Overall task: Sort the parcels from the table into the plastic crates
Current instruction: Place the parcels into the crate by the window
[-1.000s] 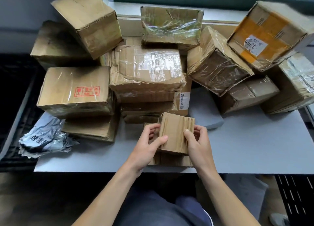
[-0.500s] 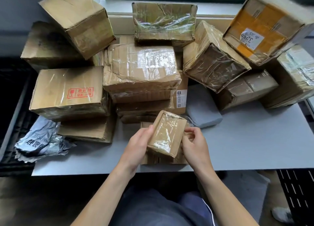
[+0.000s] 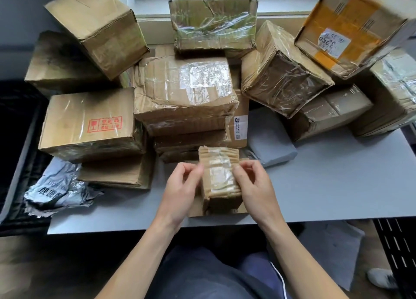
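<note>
- The left hand (image 3: 180,188) and right hand (image 3: 256,186) each grip one side of the small parcel (image 3: 219,177), fingers curled on its edges, and hold it just above the near edge of the table (image 3: 337,181).
- Change: a second ago the small parcel showed a plain corrugated face. It has since been rotated between the hands, and its taped face now points up at the camera.
- Meaning: this is probably an inspection turn to find a label before a crate is chosen. The parcel has not yet left the table area.
- A flat cardboard piece (image 3: 194,209) lies directly under the held parcel.
- The remaining stock is stacked behind, including the red-stamped box (image 3: 90,123), the grey mailer (image 3: 267,139) and the orange-taped box (image 3: 351,28). Most of the sorting is judged outstanding.
- Containers: a dark slatted crate (image 3: 15,141) stands beside the table on the left. Its interior is in shadow, so contents cannot be determined.
- A second slatted panel (image 3: 397,249) shows at lower right, probably another crate. No contents are visible.
</note>
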The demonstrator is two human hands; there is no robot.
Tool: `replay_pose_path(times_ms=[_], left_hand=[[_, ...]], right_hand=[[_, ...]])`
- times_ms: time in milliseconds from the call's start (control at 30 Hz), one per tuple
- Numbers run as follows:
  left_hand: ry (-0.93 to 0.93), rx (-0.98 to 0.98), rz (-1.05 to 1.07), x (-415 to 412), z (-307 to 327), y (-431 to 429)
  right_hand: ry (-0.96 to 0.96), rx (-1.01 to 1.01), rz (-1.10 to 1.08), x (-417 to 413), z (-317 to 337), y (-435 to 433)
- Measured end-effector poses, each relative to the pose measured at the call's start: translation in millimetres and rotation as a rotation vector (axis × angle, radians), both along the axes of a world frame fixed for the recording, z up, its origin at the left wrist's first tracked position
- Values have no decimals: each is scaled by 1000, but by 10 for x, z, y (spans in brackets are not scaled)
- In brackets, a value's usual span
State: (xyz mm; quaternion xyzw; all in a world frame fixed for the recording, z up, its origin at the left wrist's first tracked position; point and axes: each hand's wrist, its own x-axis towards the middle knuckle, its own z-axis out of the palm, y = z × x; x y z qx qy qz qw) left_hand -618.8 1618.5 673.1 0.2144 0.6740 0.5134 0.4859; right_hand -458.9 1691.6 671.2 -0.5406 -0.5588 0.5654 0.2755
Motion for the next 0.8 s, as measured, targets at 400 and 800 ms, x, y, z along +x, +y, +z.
replay_pose_path(times_ms=[400, 800], left_hand=[[84, 129, -122, -124, 82, -50], [-173, 20, -1, -94, 45, -69]], right_hand=[[111, 61, 16, 14, 13, 2], [81, -24, 38, 47, -35, -84]])
